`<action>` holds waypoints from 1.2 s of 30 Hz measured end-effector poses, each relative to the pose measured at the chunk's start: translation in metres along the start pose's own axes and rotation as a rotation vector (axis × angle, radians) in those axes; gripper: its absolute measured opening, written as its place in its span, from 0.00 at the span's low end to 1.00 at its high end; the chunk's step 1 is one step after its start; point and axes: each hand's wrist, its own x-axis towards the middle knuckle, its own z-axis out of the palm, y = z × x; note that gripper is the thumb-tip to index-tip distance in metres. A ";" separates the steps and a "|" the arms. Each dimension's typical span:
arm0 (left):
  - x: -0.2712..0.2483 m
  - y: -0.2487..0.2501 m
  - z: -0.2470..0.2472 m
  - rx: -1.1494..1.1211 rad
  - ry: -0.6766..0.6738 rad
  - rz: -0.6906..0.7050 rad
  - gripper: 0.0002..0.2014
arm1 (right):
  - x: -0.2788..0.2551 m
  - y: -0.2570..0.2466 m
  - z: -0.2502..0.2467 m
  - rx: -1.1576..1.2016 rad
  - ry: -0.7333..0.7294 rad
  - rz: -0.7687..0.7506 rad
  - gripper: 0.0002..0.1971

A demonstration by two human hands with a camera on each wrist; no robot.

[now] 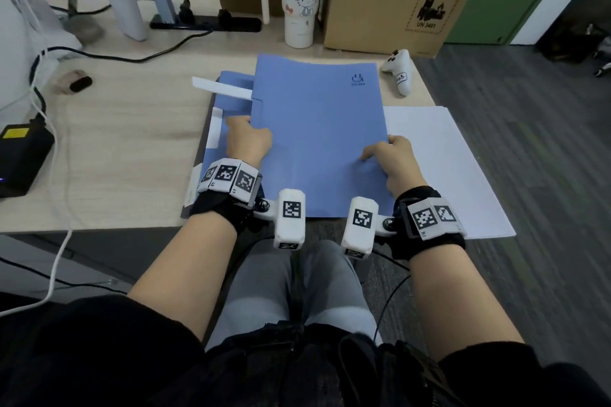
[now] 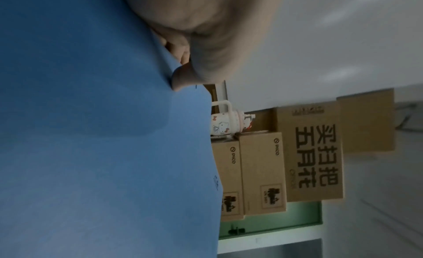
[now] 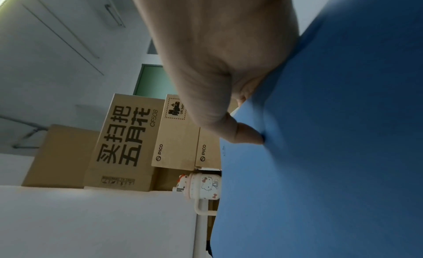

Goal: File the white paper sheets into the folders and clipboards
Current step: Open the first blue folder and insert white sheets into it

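Observation:
A blue folder [image 1: 317,135] lies closed in front of me on the desk, held at both side edges. My left hand [image 1: 248,141] grips its left edge, thumb on the cover [image 2: 91,135]. My right hand [image 1: 390,158] pinches the right edge, thumb pressing a dent into the cover [image 3: 332,153]. Under it, at the left, more blue folders [image 1: 231,99] lie stacked, with a white strip [image 1: 221,86] sticking out. A stack of white paper sheets [image 1: 439,158] lies on the desk to the right of the folder.
A white game controller [image 1: 398,74] lies behind the sheets. A white mug [image 1: 299,0] and cardboard boxes [image 1: 393,6] stand at the back. A power strip [image 1: 205,23], cables and a black charger [image 1: 20,158] occupy the left of the wooden desk [image 1: 125,149].

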 end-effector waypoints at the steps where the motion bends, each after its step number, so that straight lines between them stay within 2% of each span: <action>1: -0.005 0.004 -0.003 -0.103 -0.013 0.013 0.08 | -0.001 -0.004 -0.002 0.028 0.001 -0.021 0.09; 2: -0.008 0.007 -0.007 -0.181 -0.020 0.032 0.05 | -0.001 -0.008 -0.004 0.059 -0.008 -0.031 0.08; 5: -0.011 0.009 -0.018 -0.313 -0.008 0.092 0.11 | -0.004 -0.019 -0.009 0.157 -0.104 -0.021 0.10; 8: -0.013 0.005 -0.025 -0.368 -0.029 0.151 0.16 | -0.007 -0.025 -0.008 0.244 -0.169 -0.056 0.15; 10: -0.016 0.004 -0.032 -0.335 -0.066 0.163 0.16 | -0.008 -0.025 -0.005 0.288 -0.140 -0.091 0.15; 13: -0.009 0.007 -0.051 -0.124 -0.024 0.276 0.12 | -0.009 -0.025 -0.001 0.305 -0.090 -0.153 0.14; 15: 0.001 0.012 -0.064 0.075 0.118 0.430 0.06 | -0.009 -0.025 -0.001 0.303 -0.078 -0.186 0.13; 19: 0.015 0.028 -0.085 0.395 0.329 0.700 0.13 | -0.010 -0.028 -0.001 0.329 -0.079 -0.249 0.13; 21: 0.022 0.036 -0.090 0.569 0.349 0.711 0.14 | -0.011 -0.029 -0.001 0.351 -0.086 -0.264 0.12; 24: 0.029 0.044 -0.092 0.679 0.273 0.688 0.14 | -0.013 -0.030 -0.002 0.370 -0.091 -0.281 0.13; 27: 0.031 0.052 -0.098 0.595 0.191 0.758 0.15 | -0.013 -0.030 -0.003 0.364 -0.079 -0.289 0.13; 29: 0.030 0.057 -0.102 0.569 0.157 0.748 0.14 | -0.014 -0.029 -0.005 0.368 -0.083 -0.303 0.12; 32: 0.030 0.061 -0.103 0.479 0.069 0.647 0.14 | -0.015 -0.029 -0.007 0.368 -0.114 -0.354 0.13; 36: 0.030 0.058 -0.092 0.264 0.122 0.530 0.14 | -0.015 -0.030 -0.003 0.380 -0.104 -0.376 0.13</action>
